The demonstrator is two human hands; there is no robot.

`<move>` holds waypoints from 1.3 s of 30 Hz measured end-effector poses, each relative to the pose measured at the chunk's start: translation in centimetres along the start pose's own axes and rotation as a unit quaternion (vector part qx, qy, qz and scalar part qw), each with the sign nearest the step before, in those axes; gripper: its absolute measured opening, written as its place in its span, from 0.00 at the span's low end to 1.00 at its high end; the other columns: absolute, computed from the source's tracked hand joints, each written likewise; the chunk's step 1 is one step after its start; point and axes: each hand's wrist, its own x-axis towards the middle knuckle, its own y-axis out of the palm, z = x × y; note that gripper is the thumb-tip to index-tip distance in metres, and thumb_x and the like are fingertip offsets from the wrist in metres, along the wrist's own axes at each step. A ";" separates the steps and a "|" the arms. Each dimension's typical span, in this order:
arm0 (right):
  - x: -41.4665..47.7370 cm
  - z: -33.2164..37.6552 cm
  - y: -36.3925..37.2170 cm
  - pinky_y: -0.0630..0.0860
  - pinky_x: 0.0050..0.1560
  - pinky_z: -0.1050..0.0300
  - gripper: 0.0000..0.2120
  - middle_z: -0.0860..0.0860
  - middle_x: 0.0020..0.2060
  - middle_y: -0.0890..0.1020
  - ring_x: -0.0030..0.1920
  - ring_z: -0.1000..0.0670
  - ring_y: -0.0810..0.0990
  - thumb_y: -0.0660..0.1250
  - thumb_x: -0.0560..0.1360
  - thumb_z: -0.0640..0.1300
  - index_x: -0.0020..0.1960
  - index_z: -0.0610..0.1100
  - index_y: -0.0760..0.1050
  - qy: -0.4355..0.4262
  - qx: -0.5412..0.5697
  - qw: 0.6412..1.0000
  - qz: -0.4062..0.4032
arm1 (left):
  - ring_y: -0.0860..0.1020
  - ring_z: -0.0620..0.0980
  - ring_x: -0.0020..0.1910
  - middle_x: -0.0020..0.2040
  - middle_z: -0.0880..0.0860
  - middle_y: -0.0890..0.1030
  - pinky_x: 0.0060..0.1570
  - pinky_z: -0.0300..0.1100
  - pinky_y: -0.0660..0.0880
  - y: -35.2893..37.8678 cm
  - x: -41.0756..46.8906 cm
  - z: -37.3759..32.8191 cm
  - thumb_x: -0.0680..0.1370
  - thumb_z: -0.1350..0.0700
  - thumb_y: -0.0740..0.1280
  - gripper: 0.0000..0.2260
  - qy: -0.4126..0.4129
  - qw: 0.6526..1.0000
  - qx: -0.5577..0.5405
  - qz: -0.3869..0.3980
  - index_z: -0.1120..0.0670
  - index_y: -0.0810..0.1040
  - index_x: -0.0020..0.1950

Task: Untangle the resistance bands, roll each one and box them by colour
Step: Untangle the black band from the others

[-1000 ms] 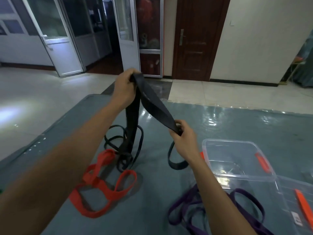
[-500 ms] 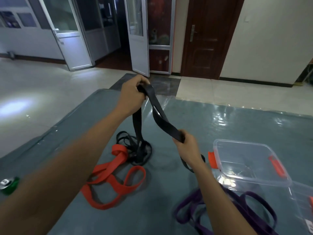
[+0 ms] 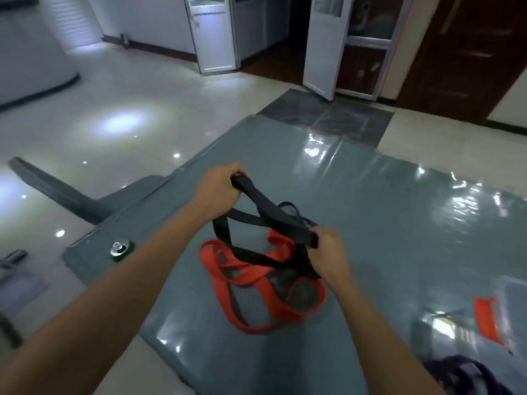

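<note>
A wide black resistance band (image 3: 266,208) stretches between my hands above the table. My left hand (image 3: 218,188) grips its far end; my right hand (image 3: 328,252) pinches it nearer to me. Its loose loops hang down and lie across a red band (image 3: 256,300) tangled on the grey table (image 3: 399,223). A purple band (image 3: 462,372) shows at the bottom right corner. The clear plastic box with an orange latch (image 3: 487,319) is blurred at the right edge.
A green can (image 3: 122,249) stands near the table's left edge. A grey bench (image 3: 57,189) juts out beyond that edge. White doors and a dark wooden door stand across the tiled floor.
My view has swung left and down. Both hands have dropped lower over the table with the black band, and its loops now lie on the red band.
</note>
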 end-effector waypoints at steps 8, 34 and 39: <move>5.5 1.4 7.1 0.60 0.74 0.41 0.31 0.46 0.77 0.63 0.77 0.42 0.59 0.64 0.75 0.40 0.78 0.49 0.64 -0.072 -0.169 0.969 0.164 | 0.79 0.54 0.55 0.56 0.49 0.79 0.49 0.49 0.76 -0.5 -3.1 12.7 0.77 0.47 0.69 0.11 -0.020 0.938 0.271 0.213 0.49 0.78 0.57; -0.4 2.8 14.1 0.65 0.67 0.50 0.30 0.50 0.59 0.81 0.62 0.46 0.76 0.73 0.70 0.56 0.68 0.46 0.74 -0.204 -0.149 0.947 0.200 | 0.80 0.54 0.46 0.43 0.47 0.83 0.44 0.49 0.77 -0.8 -5.3 19.2 0.80 0.45 0.64 0.07 -0.043 0.951 0.222 0.212 0.45 0.79 0.49; -0.1 4.0 13.6 0.69 0.62 0.48 0.21 0.47 0.49 0.82 0.54 0.42 0.80 0.72 0.67 0.38 0.60 0.43 0.76 -0.167 -0.123 0.974 0.088 | 0.80 0.52 0.43 0.42 0.45 0.83 0.41 0.46 0.75 -2.1 -4.9 18.0 0.79 0.48 0.66 0.07 -0.054 0.974 0.162 0.146 0.43 0.82 0.54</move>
